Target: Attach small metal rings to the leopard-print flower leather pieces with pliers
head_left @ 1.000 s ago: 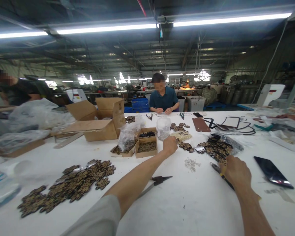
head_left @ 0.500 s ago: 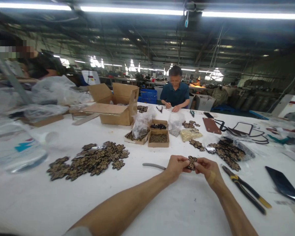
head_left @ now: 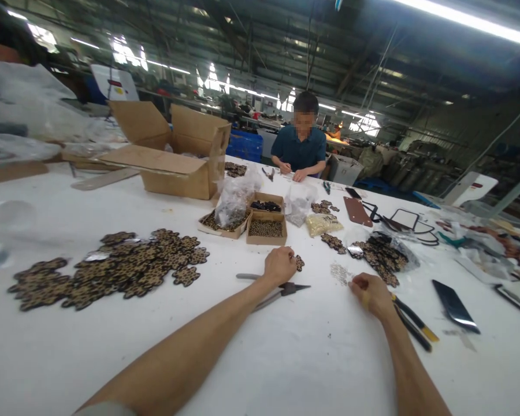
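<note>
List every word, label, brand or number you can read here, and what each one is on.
None reads clearly.
Pale yellow packet: dark marks, too blurred.
White unit at upper left: red and yellow labels, too small.
White unit at right: small dark-and-red label, too small.
Strip by the dark phone: faint marks, too blurred.

Left hand (head_left: 281,266): fingers curled, forearm extended diagonally inward. Right hand (head_left: 371,293): thumb and index finger nearly pinched, wrist bent, forearm angled inward.

A patterned patch (head_left: 300,263) (lobed, dark-edged) shows near scattered small rings (head_left: 340,273).
</note>
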Available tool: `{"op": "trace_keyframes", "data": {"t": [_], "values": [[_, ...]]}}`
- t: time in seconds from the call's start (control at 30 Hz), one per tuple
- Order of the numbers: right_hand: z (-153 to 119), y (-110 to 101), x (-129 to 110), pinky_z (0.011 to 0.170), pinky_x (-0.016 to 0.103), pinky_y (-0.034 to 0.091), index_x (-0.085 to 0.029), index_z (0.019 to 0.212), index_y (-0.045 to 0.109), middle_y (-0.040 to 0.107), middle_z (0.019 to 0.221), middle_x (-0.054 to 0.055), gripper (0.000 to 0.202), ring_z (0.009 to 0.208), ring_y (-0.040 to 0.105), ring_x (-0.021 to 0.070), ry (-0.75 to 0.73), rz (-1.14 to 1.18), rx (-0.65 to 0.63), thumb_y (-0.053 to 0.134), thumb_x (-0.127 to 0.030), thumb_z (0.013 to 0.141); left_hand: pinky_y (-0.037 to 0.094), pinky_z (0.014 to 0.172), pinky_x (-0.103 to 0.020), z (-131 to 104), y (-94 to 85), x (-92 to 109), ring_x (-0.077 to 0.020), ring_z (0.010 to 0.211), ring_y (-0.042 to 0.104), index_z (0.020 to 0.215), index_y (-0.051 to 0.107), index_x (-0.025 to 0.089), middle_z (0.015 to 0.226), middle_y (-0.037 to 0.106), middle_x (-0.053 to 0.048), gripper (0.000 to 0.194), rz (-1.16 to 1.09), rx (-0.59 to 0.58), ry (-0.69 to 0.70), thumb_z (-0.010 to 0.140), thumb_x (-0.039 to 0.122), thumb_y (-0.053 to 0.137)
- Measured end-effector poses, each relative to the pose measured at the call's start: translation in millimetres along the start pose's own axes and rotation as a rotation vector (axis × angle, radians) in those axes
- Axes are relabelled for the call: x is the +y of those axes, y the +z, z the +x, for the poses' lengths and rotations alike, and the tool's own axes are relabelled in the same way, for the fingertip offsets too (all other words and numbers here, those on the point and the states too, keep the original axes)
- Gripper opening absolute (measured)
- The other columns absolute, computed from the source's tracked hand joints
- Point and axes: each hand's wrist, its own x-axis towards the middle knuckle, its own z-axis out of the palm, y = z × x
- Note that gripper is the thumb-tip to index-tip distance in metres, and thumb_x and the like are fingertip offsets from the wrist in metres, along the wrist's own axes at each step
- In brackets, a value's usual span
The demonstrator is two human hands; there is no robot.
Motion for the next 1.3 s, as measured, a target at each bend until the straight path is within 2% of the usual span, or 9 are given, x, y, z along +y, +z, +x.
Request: {"op": "trace_keyframes", "data": {"t": [0.2, 0.43, 0.6, 0.73, 0.8, 0.9, 1.0, 1.13, 1.3], "values": [[1, 14, -11, 0.073, 0.03, 0.045, -0.02, 0.085, 0.072, 0.073, 0.081, 0.007, 0.022, 0.077, 0.066, 0.0232, -0.011, -0.084, -0.035, 0.061, -0.04, 0.082, 0.045, 0.094, -0.035, -10, 5.9, 7, -0.0239, 0.106, 0.058, 0.107, 0.066, 0.019, 0.113, 0.062, -0.009, 0.026, 0.189, 0.127, 0.156, 0.082, 0.02, 0.06], [9, 15, -22, 0.067, 0.028, 0.042, -0.018, 0.076, 0.068, 0.071, 0.074, 0.008, 0.015, 0.071, 0.064, 0.0213, 0.037, -0.149, -0.048, 0.062, -0.029, 0.084, 0.048, 0.092, -0.034, -15, 7.7, 19, -0.0215, 0.101, 0.059, 0.093, 0.064, 0.019, 0.101, 0.062, -0.007, 0.011, 0.086, 0.098, 0.185, 0.083, 0.018, 0.06], [1, 13, -35, 0.072, 0.031, 0.042, -0.018, 0.076, 0.063, 0.069, 0.078, 0.01, 0.013, 0.077, 0.062, 0.0228, 0.012, -0.116, 0.014, 0.063, -0.027, 0.084, 0.053, 0.078, -0.033, -18, 7.9, 28, -0.02, 0.086, 0.061, 0.085, 0.064, 0.02, 0.086, 0.062, -0.005, 0.006, -0.066, 0.05, 0.142, 0.081, 0.017, 0.061], [-9, 18, -57, 0.067, 0.03, 0.046, -0.019, 0.086, 0.06, 0.068, 0.078, 0.008, 0.019, 0.072, 0.063, 0.0218, -0.069, 0.034, 0.056, 0.054, -0.036, 0.092, 0.054, 0.071, -0.03, -24, 8.3, 33, -0.0172, 0.078, 0.063, 0.089, 0.067, 0.021, 0.083, 0.066, -0.004, 0.011, -0.148, 0.024, 0.168, 0.08, 0.019, 0.061], [-13, 27, -72, 0.065, 0.03, 0.049, -0.02, 0.091, 0.059, 0.068, 0.079, 0.007, 0.026, 0.071, 0.064, 0.021, -0.112, 0.177, 0.07, 0.05, -0.045, 0.094, 0.053, 0.065, -0.028, -27, 10.1, 34, -0.0154, 0.069, 0.063, 0.095, 0.069, 0.019, 0.076, 0.067, -0.003, 0.018, -0.287, -0.077, 0.167, 0.079, 0.022, 0.063], [-20, 40, -93, 0.065, 0.031, 0.053, -0.02, 0.091, 0.06, 0.068, 0.079, 0.006, 0.036, 0.071, 0.065, 0.0219, -0.126, 0.529, 0.096, 0.059, -0.056, 0.088, 0.049, 0.056, -0.027, -31, 12.7, 33, -0.0154, 0.058, 0.062, 0.092, 0.073, 0.015, 0.064, 0.067, -0.004, 0.023, -0.544, -0.318, 0.081, 0.074, 0.028, 0.067], [-31, 46, -107, 0.069, 0.034, 0.054, -0.021, 0.087, 0.065, 0.07, 0.078, 0.007, 0.039, 0.072, 0.066, 0.0237, -0.101, 0.645, 0.126, 0.068, -0.059, 0.08, 0.047, 0.052, -0.026, -38, 11.7, 33, -0.0169, 0.057, 0.065, 0.081, 0.076, 0.012, 0.066, 0.071, -0.008, 0.021, -0.651, -0.427, 0.001, 0.071, 0.03, 0.068], [-43, 45, -112, 0.072, 0.034, 0.057, -0.021, 0.087, 0.069, 0.074, 0.084, 0.008, 0.042, 0.075, 0.07, 0.0255, -0.025, 0.61, 0.133, 0.073, -0.06, 0.074, 0.048, 0.052, -0.025, -48, 6.7, 34, -0.0174, 0.057, 0.066, 0.081, 0.077, 0.012, 0.067, 0.072, -0.009, 0.023, -0.669, -0.427, -0.066, 0.069, 0.029, 0.069], [-47, 46, -111, 0.064, 0.03, 0.057, -0.015, 0.09, 0.071, 0.075, 0.071, 0.007, 0.056, 0.067, 0.072, 0.0258, 0.24, 0.703, 0.106, 0.082, -0.061, 0.06, 0.051, 0.064, -0.025, -57, 4.5, 32, -0.0179, 0.07, 0.069, 0.087, 0.08, 0.016, 0.077, 0.076, -0.006, 0.022, -0.384, -0.292, 0.182, 0.073, 0.029, 0.069]]}}
